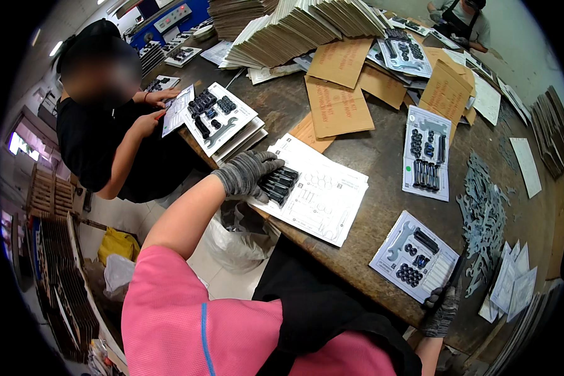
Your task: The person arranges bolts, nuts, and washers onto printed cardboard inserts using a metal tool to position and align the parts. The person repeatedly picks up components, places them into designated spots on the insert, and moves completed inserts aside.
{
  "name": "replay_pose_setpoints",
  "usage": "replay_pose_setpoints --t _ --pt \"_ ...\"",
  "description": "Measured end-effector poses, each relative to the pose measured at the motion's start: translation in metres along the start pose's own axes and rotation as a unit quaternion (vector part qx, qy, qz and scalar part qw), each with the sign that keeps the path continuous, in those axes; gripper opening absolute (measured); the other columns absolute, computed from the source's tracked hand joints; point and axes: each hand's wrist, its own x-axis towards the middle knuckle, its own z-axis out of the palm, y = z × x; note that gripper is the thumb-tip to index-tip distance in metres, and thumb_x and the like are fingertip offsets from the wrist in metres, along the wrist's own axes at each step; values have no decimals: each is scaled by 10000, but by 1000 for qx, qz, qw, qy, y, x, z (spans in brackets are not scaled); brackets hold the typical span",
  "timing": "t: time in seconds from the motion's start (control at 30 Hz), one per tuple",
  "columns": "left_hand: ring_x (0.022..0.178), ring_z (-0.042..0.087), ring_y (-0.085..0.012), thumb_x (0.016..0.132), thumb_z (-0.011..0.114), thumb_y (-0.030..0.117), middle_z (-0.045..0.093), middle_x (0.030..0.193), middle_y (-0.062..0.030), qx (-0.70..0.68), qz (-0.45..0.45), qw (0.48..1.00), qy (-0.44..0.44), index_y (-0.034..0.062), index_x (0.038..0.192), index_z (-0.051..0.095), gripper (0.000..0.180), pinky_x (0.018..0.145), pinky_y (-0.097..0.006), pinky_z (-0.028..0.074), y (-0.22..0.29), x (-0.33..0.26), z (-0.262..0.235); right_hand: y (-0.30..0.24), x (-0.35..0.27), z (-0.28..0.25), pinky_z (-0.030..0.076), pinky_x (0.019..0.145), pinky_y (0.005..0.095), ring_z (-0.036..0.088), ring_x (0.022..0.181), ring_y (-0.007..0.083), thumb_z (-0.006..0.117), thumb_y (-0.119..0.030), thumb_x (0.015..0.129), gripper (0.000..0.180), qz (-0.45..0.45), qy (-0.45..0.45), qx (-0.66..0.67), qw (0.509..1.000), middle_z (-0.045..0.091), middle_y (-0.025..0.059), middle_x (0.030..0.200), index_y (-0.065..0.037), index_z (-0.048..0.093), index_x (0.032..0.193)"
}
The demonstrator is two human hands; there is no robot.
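My left hand (250,174), in a grey knit glove, is closed round a row of black bolts (279,185) on a stack of white printed sheets (323,197) at the table's near edge. My right hand (443,311), gloved too, is low at the right, against the corner of a white card (413,255). That card bears a wrench (402,241), black bolts and several dark nuts (410,276). A dark, long piece rises beside the right hand's fingers; its kind is unclear. Beyond it lies a heap of grey wrenches (482,216).
A filled card (427,153) lies further back. Brown cardboard pieces (338,106) and tall card stacks (307,31) cover the far side. At the left, a co-worker (100,119) handles a card beside stacked filled cards (219,119). A white bag (238,241) stands below the table edge.
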Motion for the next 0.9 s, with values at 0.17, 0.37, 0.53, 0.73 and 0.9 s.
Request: replay_pose_setpoints --t 0.17,0.37,0.53,0.73,0.9 --pt "1151 416 -376 479 782 309 394 1283 -205 17 15 999 23 84 1311 362 960 972 -415 345 5 2 0 -12 -15 17 386 415 206 423 499 67 588 -420 805 644 -53 -12 -99 994 436 -43 639 -174 328 1340" --pt "1276 285 -308 557 778 359 337 1336 -213 -9 -52 995 79 -11 1310 320 956 1046 -355 255 19 3 -7 -16 -11 12 432 424 229 489 515 97 562 -256 856 557 -46 -60 -37 996 501 17 687 -128 305 1334" --pt "1188 418 -272 697 668 498 448 1265 -160 -302 42 943 136 4 1273 390 807 999 -357 319 148 23 -5 -12 -23 0 397 432 219 450 499 80 538 -229 874 504 -121 -98 -180 971 513 18 705 -144 334 1328" --pt "1200 363 -369 739 573 490 408 1271 -200 -79 284 945 138 -1 1237 406 719 1018 -416 278 244 78 69 -18 -62 7 498 663 383 596 715 334 660 -198 681 522 -355 -246 -572 697 605 178 833 -148 529 1184" --pt "1200 349 -360 702 615 406 399 1274 -197 -32 271 957 94 -2 1224 424 690 1024 -445 252 260 88 84 -15 -87 5 465 539 381 562 609 261 623 -253 722 436 -284 -205 -710 611 525 103 683 -197 551 1148"
